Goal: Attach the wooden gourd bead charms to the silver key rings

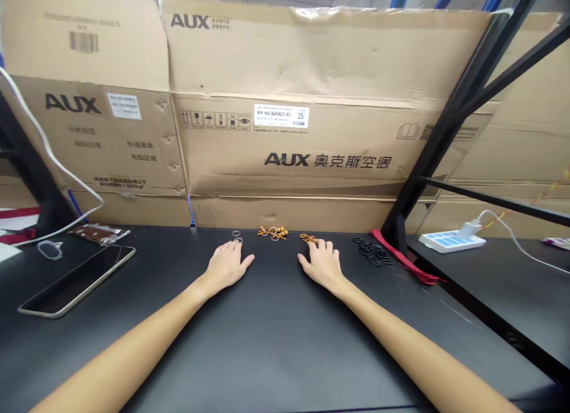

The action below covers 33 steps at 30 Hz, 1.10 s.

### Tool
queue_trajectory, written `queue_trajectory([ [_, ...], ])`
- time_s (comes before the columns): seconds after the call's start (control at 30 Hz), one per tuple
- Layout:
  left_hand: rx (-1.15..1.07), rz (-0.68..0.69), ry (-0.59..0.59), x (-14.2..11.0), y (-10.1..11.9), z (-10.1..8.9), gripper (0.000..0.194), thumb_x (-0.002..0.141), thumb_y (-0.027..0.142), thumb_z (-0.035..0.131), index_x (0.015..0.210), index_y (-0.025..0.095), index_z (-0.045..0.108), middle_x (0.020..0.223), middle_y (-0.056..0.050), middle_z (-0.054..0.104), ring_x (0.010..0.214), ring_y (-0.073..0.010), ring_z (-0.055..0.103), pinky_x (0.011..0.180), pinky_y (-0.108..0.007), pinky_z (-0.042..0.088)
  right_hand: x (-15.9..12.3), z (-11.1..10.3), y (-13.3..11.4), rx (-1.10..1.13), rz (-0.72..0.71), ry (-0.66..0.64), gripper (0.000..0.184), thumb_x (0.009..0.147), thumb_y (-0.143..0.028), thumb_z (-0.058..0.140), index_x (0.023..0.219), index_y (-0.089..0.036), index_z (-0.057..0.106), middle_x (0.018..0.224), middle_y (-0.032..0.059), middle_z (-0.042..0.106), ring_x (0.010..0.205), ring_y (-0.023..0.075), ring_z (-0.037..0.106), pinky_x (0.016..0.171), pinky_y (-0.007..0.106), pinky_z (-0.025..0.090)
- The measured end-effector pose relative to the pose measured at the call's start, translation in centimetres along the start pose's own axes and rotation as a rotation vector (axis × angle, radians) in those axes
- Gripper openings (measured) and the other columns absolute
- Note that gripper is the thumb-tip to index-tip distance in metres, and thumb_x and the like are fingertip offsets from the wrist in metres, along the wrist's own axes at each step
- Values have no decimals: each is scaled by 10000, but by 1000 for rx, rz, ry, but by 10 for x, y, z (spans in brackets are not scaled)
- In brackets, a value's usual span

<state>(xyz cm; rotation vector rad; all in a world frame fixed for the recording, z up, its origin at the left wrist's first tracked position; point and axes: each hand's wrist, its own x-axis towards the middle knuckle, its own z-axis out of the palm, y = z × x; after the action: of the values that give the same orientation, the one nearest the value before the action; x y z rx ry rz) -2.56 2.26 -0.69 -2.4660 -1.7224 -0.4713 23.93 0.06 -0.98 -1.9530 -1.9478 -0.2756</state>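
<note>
Both my hands lie palm down on a black table (276, 330). My left hand (228, 263) has its fingers stretched forward, the tips touching small metal rings (236, 235). My right hand (321, 261) rests flat with its fingertips at a small orange-brown piece (306, 238). Between and beyond the hands sits a little heap of orange-brown beads with rings (273, 232). Neither hand grips anything that I can see.
A pile of black rings (373, 252) and a red strap (403, 259) lie to the right. A phone (78, 279) lies at the left, a power strip (452, 240) at the right. Cardboard boxes (289, 134) wall off the back; a black rack frame (445, 134) stands right.
</note>
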Motion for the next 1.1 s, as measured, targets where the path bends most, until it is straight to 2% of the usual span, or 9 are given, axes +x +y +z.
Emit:
queue_trajectory([
  [0.1, 35, 42, 17, -2, 7, -4, 484, 932, 449, 404, 1217, 81, 540, 1224, -201, 601, 1140, -325, 563, 945, -431, 431, -2, 0, -4, -2, -28, -38, 390, 889, -403, 482, 1134, -116, 580, 1207, 211, 520, 1076, 361, 451, 848, 485, 386],
  [0.23, 34, 92, 40, -5, 12, -4, 390, 929, 378, 449, 1176, 99, 566, 1158, -181, 634, 1055, -313, 608, 898, -423, 464, -4, 1, -9, 51, -116, -26, 306, 884, -382, 505, 1039, -134, 596, 1143, 168, 555, 1040, 327, 478, 823, 441, 407],
  [0.47, -186, 361, -14, -8, 17, -8, 317, 941, 312, 445, 1189, 169, 579, 1236, -101, 621, 1126, -248, 592, 978, -371, 452, -5, 3, -12, 206, -282, 19, 63, 870, -231, 513, 880, -196, 565, 977, 70, 611, 889, 215, 537, 757, 323, 413],
  [0.63, -330, 469, -59, -9, 18, -8, 292, 941, 261, 432, 1187, 215, 581, 1236, -55, 628, 1130, -204, 593, 999, -339, 447, -7, 1, -15, 319, -373, -2, 130, 841, -107, 476, 880, -202, 554, 900, 38, 623, 845, 185, 549, 760, 299, 412],
  [0.9, -419, 496, -62, -8, 20, -9, 190, 938, 230, 438, 968, 212, 624, 1161, -57, 639, 1066, -191, 608, 950, -303, 460, -13, -5, -22, 469, -532, -35, 163, 817, -104, 482, 910, -208, 566, 886, 31, 640, 827, 185, 554, 768, 309, 435],
  [1.1, -381, 449, -83, -10, 22, -12, 194, 945, 254, 424, 925, 211, 612, 995, -51, 667, 962, -204, 633, 867, -302, 477, -15, -8, -24, 483, -559, -42, 160, 830, -132, 518, 951, -207, 590, 888, 30, 654, 835, 188, 557, 781, 316, 445],
])
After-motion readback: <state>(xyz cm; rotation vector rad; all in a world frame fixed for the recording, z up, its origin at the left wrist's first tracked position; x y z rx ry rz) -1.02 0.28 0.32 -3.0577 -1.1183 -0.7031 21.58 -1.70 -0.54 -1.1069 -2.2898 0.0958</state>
